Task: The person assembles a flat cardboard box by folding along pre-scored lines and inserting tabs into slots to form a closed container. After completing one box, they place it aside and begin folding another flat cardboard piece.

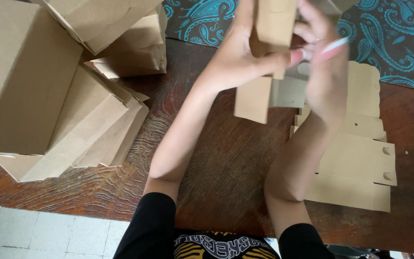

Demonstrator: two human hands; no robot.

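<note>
Both my hands are raised above the wooden table [216, 163], gripping a brown cardboard box blank [264, 52] that is partly folded. My left hand [238, 52] clasps its left side, thumb across the front. My right hand [324, 67] is blurred and grips the right side, fingers curled over the top edge. One flap of the blank hangs down toward the table. The upper part of the blank runs out of the frame.
A stack of flat cardboard blanks [355, 153] lies on the table at the right, under my right forearm. Several folded brown boxes [49, 86] are heaped at the left. A blue paisley cloth [398, 38] lies at the back. Pale floor tiles [39, 235] show below the table's edge.
</note>
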